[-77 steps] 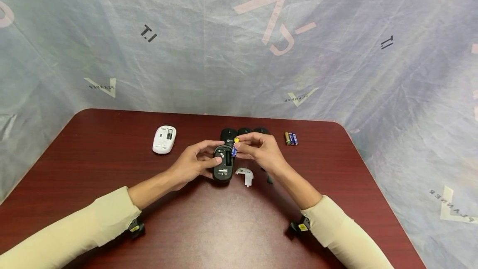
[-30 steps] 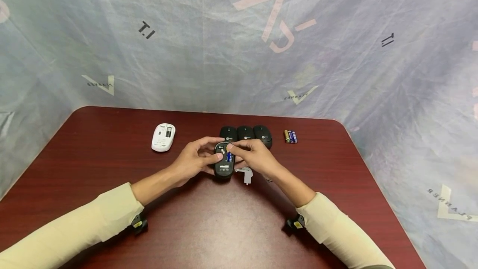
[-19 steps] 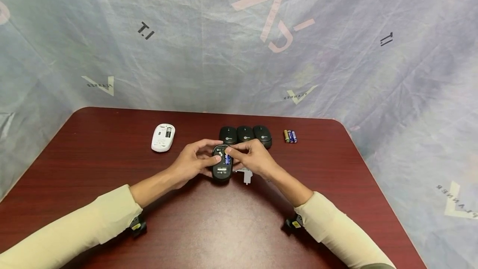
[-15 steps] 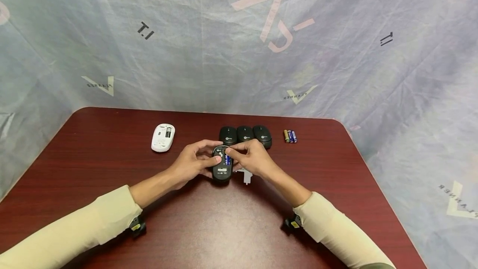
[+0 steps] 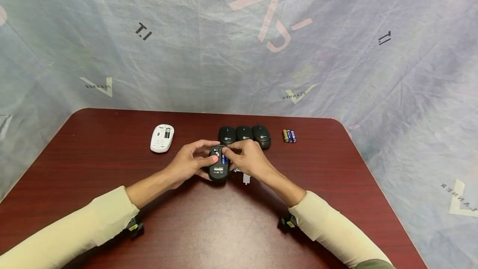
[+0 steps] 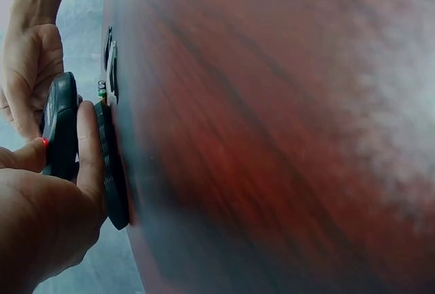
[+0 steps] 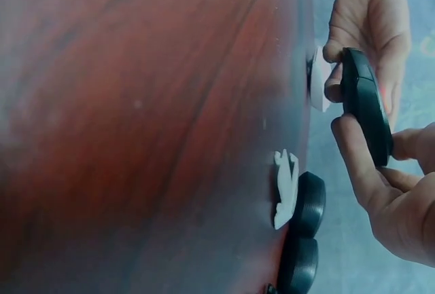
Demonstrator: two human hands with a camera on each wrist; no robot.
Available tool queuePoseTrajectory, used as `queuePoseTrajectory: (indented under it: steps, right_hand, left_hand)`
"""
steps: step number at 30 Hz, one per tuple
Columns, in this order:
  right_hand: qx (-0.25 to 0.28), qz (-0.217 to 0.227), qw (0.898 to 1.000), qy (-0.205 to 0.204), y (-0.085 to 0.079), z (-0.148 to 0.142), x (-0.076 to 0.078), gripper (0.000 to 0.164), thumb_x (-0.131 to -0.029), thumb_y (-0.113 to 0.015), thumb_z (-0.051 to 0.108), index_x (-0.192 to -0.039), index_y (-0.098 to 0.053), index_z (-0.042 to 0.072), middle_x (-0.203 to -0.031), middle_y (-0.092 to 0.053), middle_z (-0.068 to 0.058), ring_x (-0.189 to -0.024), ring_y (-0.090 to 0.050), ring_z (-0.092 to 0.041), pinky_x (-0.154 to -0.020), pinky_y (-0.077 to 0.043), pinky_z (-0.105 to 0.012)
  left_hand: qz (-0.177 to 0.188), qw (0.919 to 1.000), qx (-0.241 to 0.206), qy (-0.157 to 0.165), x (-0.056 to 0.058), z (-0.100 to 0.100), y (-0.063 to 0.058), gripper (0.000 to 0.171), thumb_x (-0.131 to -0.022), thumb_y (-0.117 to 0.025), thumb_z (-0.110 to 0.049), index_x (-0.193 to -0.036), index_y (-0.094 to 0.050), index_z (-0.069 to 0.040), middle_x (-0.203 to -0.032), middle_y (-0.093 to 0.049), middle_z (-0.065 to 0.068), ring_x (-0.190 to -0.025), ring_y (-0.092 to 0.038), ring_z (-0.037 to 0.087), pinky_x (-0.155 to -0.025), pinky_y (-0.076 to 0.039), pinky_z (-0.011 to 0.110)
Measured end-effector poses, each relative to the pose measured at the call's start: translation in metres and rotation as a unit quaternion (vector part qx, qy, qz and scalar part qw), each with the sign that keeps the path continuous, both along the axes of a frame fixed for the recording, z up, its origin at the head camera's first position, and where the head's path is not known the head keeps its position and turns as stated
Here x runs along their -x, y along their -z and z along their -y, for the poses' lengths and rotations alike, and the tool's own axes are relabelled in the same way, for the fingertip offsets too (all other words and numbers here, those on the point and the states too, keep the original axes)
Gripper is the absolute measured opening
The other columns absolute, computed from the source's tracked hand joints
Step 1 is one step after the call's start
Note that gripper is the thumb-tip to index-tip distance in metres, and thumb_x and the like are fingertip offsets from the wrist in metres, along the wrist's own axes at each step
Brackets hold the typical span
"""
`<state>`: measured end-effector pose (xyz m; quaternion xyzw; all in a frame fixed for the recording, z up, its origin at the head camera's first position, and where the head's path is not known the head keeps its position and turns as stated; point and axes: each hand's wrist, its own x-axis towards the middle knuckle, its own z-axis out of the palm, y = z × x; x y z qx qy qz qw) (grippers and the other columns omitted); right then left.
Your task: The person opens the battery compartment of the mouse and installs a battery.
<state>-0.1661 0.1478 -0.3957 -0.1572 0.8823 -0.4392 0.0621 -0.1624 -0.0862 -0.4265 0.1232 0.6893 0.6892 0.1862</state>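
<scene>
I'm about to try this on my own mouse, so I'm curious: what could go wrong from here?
The blue battery might sit badly or pop out; the right hand's thumb covers its upper end, so its seating there can't be seen.

The black mouse could slip and drop, as the left hand and right hand hold it above the table.

The pale plastic piece lies loose near the right hand and might get knocked.

The right grip (image 5: 247,159) partly hides the white cover (image 5: 246,179) and the nearest blue battery (image 5: 224,160).
</scene>
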Motion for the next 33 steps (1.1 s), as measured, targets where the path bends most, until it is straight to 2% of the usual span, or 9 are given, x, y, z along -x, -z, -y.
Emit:
queuePoseTrajectory:
  steps: [4,9,20,25,33]
  right_hand:
    - [0.037,0.037,0.999,-0.006,0.004,0.001,0.002,0.032,-0.112,-0.072,0.027,-0.131,-0.083,0.003,-0.108,-0.087,-0.016,-0.074,-0.085,-0.024,-0.073,-0.072,-0.037]
    - [0.080,0.080,0.994,-0.011,0.006,0.002,0.004,0.033,-0.112,-0.073,0.025,-0.132,-0.081,0.001,-0.114,-0.086,-0.020,-0.079,-0.086,-0.027,-0.078,-0.074,-0.047]
    - [0.132,0.147,0.980,-0.003,0.007,0.009,0.005,0.036,-0.111,-0.074,0.023,-0.134,-0.078,-0.005,-0.113,-0.085,-0.023,-0.083,-0.085,-0.022,-0.081,-0.074,-0.046]
    - [0.143,0.162,0.976,-0.002,0.005,0.008,0.005,0.033,-0.111,-0.074,0.019,-0.133,-0.077,-0.006,-0.114,-0.085,-0.025,-0.087,-0.087,-0.026,-0.085,-0.074,-0.049]
    - [0.148,0.170,0.974,-0.023,0.005,0.004,0.004,0.027,-0.112,-0.070,0.011,-0.130,-0.078,-0.008,-0.119,-0.082,-0.028,-0.102,-0.087,-0.036,-0.087,-0.074,-0.045]
  left_hand:
    - [0.005,1.0000,0.003,0.002,0.000,0.004,0.000,0.057,-0.108,-0.074,-0.003,-0.162,-0.056,-0.001,-0.143,-0.068,0.031,-0.108,-0.076,0.019,-0.076,-0.074,0.046]
    - [0.006,0.9999,0.011,0.003,0.000,0.008,0.000,0.059,-0.108,-0.074,-0.004,-0.163,-0.054,-0.001,-0.145,-0.067,0.032,-0.109,-0.076,0.020,-0.077,-0.074,0.045]
    - [0.004,0.9994,0.035,0.000,0.000,0.017,-0.001,0.059,-0.108,-0.074,-0.002,-0.163,-0.053,0.001,-0.144,-0.067,0.034,-0.104,-0.078,0.023,-0.079,-0.074,0.042]
    - [-0.009,0.9980,0.059,-0.020,0.003,0.021,-0.004,0.056,-0.107,-0.076,-0.004,-0.160,-0.058,-0.001,-0.143,-0.070,0.033,-0.103,-0.078,0.022,-0.080,-0.073,0.037]
    - [-0.022,0.9938,0.093,-0.058,0.016,0.030,-0.008,0.055,-0.108,-0.075,-0.004,-0.160,-0.058,-0.001,-0.145,-0.069,0.033,-0.103,-0.076,0.019,-0.078,-0.072,0.034]
